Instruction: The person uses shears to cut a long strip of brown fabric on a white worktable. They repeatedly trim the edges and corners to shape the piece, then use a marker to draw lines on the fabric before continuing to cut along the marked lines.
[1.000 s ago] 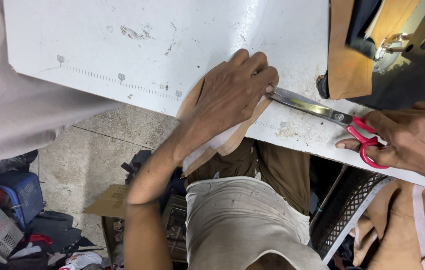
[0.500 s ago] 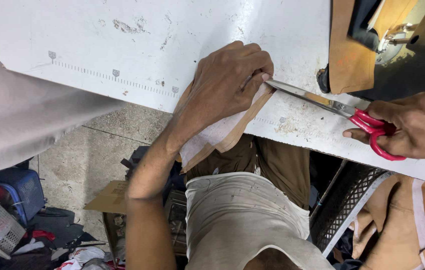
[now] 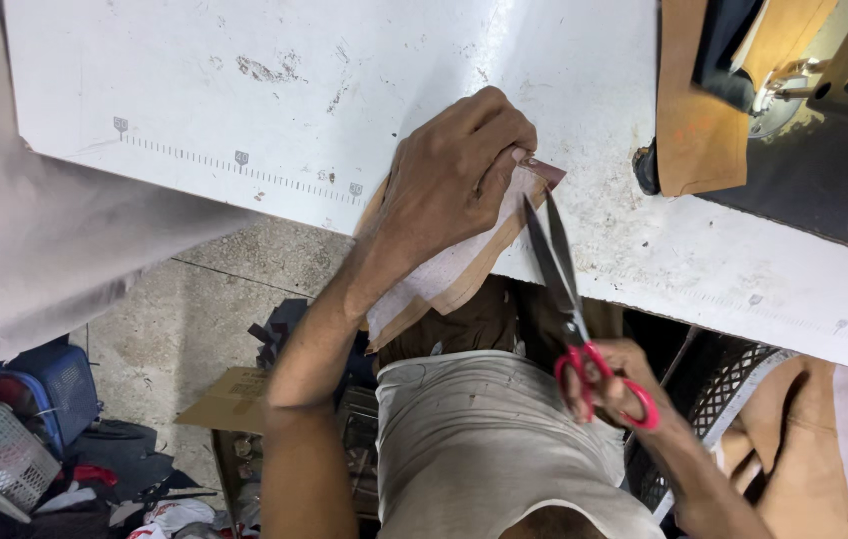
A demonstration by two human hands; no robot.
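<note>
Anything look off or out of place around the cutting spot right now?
Nothing alarming. The tan-and-white fabric strip hangs half over the white table's edge, pinned by the left hand. The right hand holds red-handled scissors, blades slightly parted beside the strip. The tabletop is scuffed and stained, and clutter lies on the floor below.

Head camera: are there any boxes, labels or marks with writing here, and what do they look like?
Ruler scale: printed across the white table, a thin grey line of ticks with small grey square markers.
Second scale: fainter tick line near the table's right edge.
Cardboard piece: flat, brown, on the floor below the table.
No screens or signs.
</note>
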